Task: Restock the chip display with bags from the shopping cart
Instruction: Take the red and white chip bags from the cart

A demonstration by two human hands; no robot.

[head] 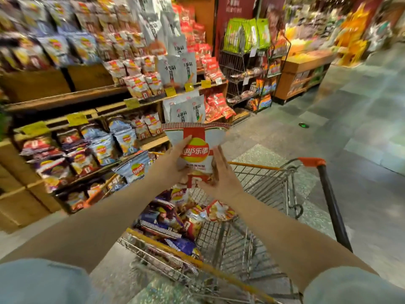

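Head view: a white-and-red foil chip bag (195, 150) is held upright above the wire shopping cart (269, 183), gripped by the left hand (173, 163), steadied by the flat right hand (221, 174). Transfer step judged underway; placement on the wooden chip display (72, 99) is required next.

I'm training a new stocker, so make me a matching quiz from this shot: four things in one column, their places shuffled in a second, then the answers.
1. red and white chip bag
2. purple chip bags
3. orange cart handle
4. green bags

A. on the far wire rack
B. lying in the cart
C. held in both hands
D. right of the raised bag

Pairs: 1-C, 2-B, 3-D, 4-A
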